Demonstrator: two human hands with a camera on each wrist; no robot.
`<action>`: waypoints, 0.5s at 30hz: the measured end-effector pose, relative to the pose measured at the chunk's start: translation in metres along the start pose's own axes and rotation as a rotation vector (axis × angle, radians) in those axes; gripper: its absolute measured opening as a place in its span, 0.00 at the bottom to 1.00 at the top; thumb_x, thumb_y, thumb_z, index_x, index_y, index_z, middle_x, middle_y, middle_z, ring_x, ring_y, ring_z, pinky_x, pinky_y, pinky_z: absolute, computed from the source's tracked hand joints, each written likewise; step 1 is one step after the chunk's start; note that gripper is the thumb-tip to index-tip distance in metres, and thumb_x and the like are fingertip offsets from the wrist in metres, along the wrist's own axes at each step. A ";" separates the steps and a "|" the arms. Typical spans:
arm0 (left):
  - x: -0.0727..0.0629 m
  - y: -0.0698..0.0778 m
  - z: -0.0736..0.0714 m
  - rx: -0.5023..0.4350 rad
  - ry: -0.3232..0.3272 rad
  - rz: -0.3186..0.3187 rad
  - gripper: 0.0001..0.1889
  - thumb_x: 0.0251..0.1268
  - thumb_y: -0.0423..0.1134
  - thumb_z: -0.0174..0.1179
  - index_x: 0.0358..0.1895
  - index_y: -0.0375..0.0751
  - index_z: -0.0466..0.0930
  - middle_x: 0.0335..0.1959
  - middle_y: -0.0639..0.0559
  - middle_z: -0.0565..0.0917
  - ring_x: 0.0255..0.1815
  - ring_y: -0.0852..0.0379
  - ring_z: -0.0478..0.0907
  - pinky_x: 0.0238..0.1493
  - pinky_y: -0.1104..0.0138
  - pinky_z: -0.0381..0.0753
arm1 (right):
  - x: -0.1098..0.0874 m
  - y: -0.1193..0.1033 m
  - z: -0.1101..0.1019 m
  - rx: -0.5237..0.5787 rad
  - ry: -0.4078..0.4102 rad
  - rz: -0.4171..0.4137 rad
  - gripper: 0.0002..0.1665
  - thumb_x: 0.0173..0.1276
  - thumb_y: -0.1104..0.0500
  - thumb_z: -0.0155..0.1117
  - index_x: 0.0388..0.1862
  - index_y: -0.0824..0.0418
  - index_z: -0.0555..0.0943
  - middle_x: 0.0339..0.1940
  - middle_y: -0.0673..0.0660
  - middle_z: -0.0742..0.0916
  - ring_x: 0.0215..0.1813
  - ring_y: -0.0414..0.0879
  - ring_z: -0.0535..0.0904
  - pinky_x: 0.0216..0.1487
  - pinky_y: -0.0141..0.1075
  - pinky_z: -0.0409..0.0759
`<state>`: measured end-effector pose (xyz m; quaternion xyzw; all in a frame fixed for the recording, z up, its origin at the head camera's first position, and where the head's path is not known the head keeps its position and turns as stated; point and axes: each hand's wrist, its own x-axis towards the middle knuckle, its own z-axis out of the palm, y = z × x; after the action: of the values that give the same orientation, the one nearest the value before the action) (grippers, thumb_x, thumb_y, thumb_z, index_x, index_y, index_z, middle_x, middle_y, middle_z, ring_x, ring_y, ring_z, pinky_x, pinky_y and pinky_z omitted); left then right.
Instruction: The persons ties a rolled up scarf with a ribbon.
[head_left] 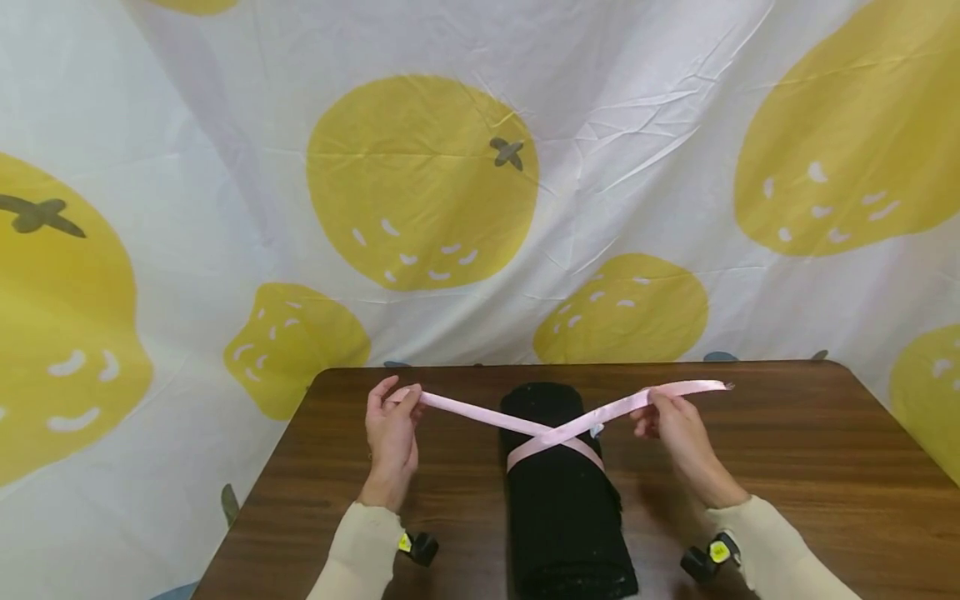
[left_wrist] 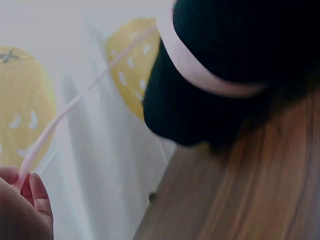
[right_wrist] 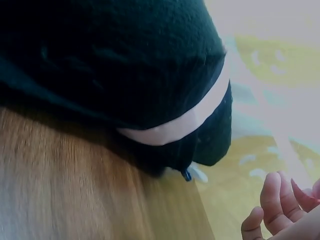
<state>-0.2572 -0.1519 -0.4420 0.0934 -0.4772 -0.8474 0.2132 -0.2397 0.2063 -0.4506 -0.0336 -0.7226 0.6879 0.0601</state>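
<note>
The head camera looked forward and down over the table, far enough back to take in the left hand, the right hand, the black roll between them and the patterned cloth beyond. The left wrist camera faced the roll's left side from close by, its picture tilted; the right wrist camera saw the opposite side, likewise near and slanted. All three shared the roll, its pink ribbon, table and cloth.
</note>
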 end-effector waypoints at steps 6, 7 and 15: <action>0.008 -0.006 -0.015 0.061 0.002 0.000 0.13 0.67 0.23 0.58 0.52 0.34 0.73 0.30 0.52 0.83 0.31 0.63 0.84 0.30 0.75 0.79 | 0.002 0.007 -0.011 -0.008 0.017 0.034 0.19 0.81 0.55 0.41 0.40 0.66 0.76 0.23 0.46 0.82 0.23 0.38 0.78 0.32 0.33 0.78; 0.009 -0.007 -0.017 0.068 0.000 -0.004 0.13 0.68 0.23 0.56 0.53 0.33 0.72 0.31 0.52 0.84 0.32 0.62 0.85 0.31 0.75 0.80 | 0.003 0.008 -0.013 -0.005 0.017 0.036 0.19 0.81 0.55 0.41 0.40 0.65 0.76 0.22 0.46 0.82 0.23 0.38 0.79 0.31 0.33 0.78; 0.018 -0.010 -0.038 0.206 -0.007 -0.046 0.24 0.73 0.25 0.48 0.70 0.32 0.58 0.40 0.49 0.85 0.41 0.57 0.87 0.38 0.73 0.82 | 0.009 0.020 -0.031 0.036 -0.023 0.069 0.16 0.81 0.56 0.42 0.45 0.66 0.75 0.24 0.46 0.84 0.24 0.39 0.80 0.31 0.32 0.79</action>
<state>-0.2621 -0.1848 -0.4693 0.1227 -0.5604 -0.7988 0.1811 -0.2452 0.2395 -0.4689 -0.0495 -0.7091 0.7028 0.0287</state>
